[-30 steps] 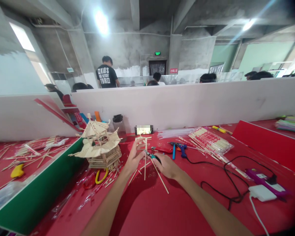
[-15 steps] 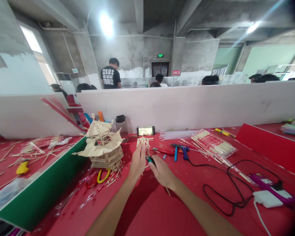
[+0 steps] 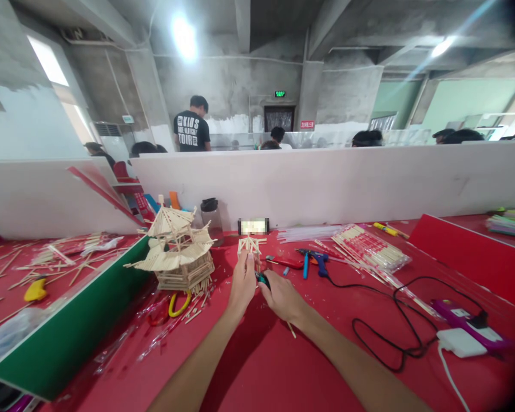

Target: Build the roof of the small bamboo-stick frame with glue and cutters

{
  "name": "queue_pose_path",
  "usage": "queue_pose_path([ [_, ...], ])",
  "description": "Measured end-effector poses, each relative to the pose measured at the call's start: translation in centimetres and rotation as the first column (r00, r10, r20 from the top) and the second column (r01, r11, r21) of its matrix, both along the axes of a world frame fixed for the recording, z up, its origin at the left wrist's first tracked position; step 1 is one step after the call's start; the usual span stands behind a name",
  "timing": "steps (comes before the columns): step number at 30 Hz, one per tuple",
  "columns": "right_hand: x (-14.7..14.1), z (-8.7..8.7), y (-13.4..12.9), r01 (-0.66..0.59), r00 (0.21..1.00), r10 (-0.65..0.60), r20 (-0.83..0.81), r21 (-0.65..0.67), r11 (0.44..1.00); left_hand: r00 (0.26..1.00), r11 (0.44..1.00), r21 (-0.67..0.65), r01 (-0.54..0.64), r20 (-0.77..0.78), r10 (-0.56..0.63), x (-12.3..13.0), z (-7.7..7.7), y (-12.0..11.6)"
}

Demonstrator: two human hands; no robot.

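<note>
Small stick frame (image 3: 249, 246) just beyond left hand (image 3: 242, 284) | left: fingers narrowed, contents hidden | right hand (image 3: 284, 298): gripping pliers (image 3: 262, 279) | I'd brace both wrists

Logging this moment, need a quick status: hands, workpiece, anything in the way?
Right hand gripping green-handled pliers. Left hand up against small stick frame, its grip hidden. Loose stick beside right wrist.

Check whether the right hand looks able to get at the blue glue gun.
Likely yes: mostly bare red tabletop separates the right hand from the gun, and nothing visibly covers its handle. That hand, though, holds a teal-handled tool it may need to release.
</note>
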State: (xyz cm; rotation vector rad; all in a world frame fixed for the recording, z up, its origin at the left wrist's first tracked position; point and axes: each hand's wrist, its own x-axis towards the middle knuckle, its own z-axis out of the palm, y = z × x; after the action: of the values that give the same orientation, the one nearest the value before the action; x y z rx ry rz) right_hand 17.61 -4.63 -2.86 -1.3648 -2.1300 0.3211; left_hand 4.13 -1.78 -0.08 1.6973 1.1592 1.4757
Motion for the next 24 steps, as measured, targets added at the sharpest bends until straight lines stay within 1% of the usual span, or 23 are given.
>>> queue_pose_path([
  [4, 0.0, -0.2, 0.1, 0.004, 1.000, -0.004, 0.012, 0.006, 1.000, 1.000, 1.000, -0.008, 0.026, 0.017, -0.026, 0.1, -0.3, 0.2],
  [7, 0.5, -0.2, 0.4, -0.013, 0.999, 0.014, -0.047, 0.021, 1.000, 0.999, 0.999, -0.004, 0.052, 0.002, -0.052, -0.4, -0.2, 0.5],
  [10, 1.4, -0.1, 0.8, -0.045, 0.994, 0.047, -0.103, 0.025, 0.999, 0.990, 0.990, 0.038, 0.132, -0.052, -0.130, -1.6, 0.1, 0.8],
  [12, 2.0, 0.0, 0.9, -0.051, 0.991, 0.052, -0.122, 0.015, 0.999, 0.960, 0.965, 0.035, 0.260, -0.115, -0.255, -2.6, 0.4, 1.1],
  [13, 2.4, 0.0, 1.0, -0.055, 0.990, 0.055, -0.130, 0.010, 0.998, 0.932, 0.942, 0.000, 0.336, -0.147, -0.332, -3.0, 0.5, 1.2],
  [15, 2.8, 0.1, 1.0, -0.067, 0.987, 0.067, -0.144, 0.002, 0.998, 0.886, 0.904, -0.066, 0.422, -0.178, -0.427, -3.7, 0.7, 1.5],
  [21, 3.0, -0.2, 1.1, -0.098, 0.986, 0.095, -0.140, -0.019, 0.995, 0.828, 0.831, -0.185, 0.524, -0.117, -0.548, -4.5, 0.6, 2.0],
  [23, 2.9, -0.2, 1.1, -0.103, 0.986, 0.098, -0.136, -0.030, 0.994, 0.815, 0.814, -0.194, 0.547, -0.098, -0.571, -4.6, 0.5, 2.1],
  [24, 2.9, -0.2, 1.1, -0.107, 0.986, 0.101, -0.135, -0.038, 0.994, 0.815, 0.815, -0.188, 0.549, -0.095, -0.571, -4.6, 0.4, 2.1],
])
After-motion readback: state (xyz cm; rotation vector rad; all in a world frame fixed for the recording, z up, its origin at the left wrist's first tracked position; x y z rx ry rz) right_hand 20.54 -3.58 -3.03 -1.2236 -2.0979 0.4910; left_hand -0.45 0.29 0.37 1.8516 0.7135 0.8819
